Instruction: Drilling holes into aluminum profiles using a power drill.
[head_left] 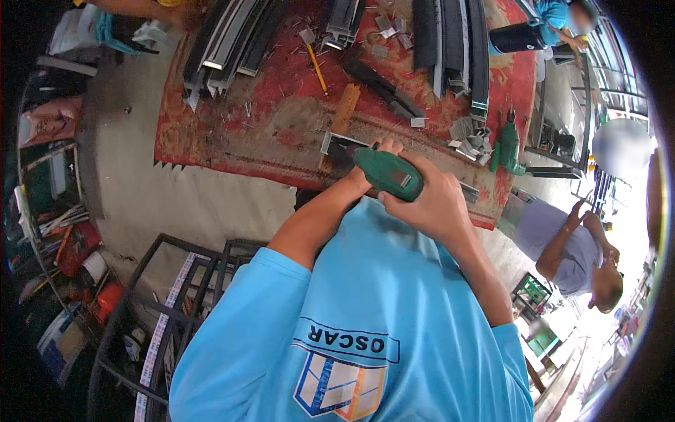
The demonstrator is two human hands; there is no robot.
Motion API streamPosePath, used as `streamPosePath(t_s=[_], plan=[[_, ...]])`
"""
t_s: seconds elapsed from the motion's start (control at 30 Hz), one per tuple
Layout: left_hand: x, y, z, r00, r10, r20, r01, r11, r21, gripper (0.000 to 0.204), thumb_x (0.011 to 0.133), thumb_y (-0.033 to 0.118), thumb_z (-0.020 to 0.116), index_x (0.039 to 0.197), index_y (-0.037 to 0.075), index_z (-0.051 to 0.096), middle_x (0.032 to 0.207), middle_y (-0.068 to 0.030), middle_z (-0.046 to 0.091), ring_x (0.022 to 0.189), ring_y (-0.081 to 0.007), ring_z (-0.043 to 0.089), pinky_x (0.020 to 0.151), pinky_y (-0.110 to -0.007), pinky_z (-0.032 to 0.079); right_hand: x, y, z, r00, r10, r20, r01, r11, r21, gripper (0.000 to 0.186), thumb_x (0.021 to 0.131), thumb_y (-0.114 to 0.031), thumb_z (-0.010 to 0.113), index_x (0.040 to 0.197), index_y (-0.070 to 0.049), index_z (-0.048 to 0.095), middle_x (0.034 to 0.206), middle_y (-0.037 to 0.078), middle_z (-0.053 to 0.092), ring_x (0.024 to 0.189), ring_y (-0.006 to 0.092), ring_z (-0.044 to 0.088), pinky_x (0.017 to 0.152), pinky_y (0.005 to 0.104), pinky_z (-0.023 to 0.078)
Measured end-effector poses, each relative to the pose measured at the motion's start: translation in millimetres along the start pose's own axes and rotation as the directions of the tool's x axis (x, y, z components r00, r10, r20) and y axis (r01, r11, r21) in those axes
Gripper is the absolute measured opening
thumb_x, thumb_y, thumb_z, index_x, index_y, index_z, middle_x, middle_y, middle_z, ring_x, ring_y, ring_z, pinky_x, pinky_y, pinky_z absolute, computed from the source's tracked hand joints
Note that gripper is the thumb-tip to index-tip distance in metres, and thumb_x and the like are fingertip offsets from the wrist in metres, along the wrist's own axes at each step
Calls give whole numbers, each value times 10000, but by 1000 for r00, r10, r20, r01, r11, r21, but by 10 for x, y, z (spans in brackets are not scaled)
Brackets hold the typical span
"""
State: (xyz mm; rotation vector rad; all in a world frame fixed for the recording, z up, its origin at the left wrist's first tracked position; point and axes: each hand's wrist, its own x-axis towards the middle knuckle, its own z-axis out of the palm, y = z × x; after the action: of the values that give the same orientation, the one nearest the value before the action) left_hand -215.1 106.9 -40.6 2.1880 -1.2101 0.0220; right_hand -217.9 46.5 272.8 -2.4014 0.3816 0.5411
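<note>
My right hand (429,200) grips a green power drill (394,172), held level over the near edge of the red, worn table cover (246,141). My left hand (362,179) is partly hidden behind the drill, fingers curled near its front; what they hold is unclear. Beside them lie a metal profile (327,143) and an orange-brown wooden strip (343,111). A second green drill (508,144) rests at the table's right side, next to small metal pieces (467,144). Farther back are a yellow pencil (316,67) and a dark flat bar (383,91).
Bundles of long profiles (450,49) lie across the table. Black metal frames (151,306) stand at lower left, cluttered shelving (63,246) at far left. A person in grey (562,246) is at the right, another in blue (548,28) at top right.
</note>
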Motion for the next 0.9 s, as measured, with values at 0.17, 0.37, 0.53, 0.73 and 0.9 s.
streamPosePath(t_s=[0.17,0.37,0.53,0.73,0.9], plan=[[30,54,50,991,-131,17,131,965,-227,134,860,302,592,900,188,534,936,-22,500,985,-223,497,847,-391,391,163,-56,90,1000,29,-3,-29,999,-25,679,714,-318,832,1287,-6,643,973,223,747,932,384,739,840,441,566],[9,38,326,905,-342,253,275,18,-961,147,846,297,598,914,172,561,952,-38,534,992,-231,517,848,-405,416,247,-138,187,1000,0,-17,-1,999,-46,675,709,-313,816,1296,-25,645,986,228,747,931,400,734,835,451,569],[181,105,-355,981,7,195,3,999,-48,213,850,296,602,974,123,620,1037,-82,608,1061,-277,555,875,-433,445,251,-129,204,998,69,-11,-69,996,-58,665,704,-323,817,1276,-27,650,992,218,749,942,411,728,840,458,571],[-67,26,198,987,-144,-70,107,917,-383,300,834,316,631,1007,71,613,980,-98,562,983,-308,523,840,-430,431,241,-171,248,997,76,-15,-77,993,-86,629,704,-329,815,1240,-37,661,971,204,751,914,396,734,832,448,570],[38,52,7,997,-81,-5,75,946,-315,251,847,291,623,967,72,605,978,-100,563,980,-302,510,846,-425,445,255,-145,239,996,87,-2,-86,994,-67,629,706,-324,813,1244,-38,659,971,198,750,919,389,734,833,441,566]])
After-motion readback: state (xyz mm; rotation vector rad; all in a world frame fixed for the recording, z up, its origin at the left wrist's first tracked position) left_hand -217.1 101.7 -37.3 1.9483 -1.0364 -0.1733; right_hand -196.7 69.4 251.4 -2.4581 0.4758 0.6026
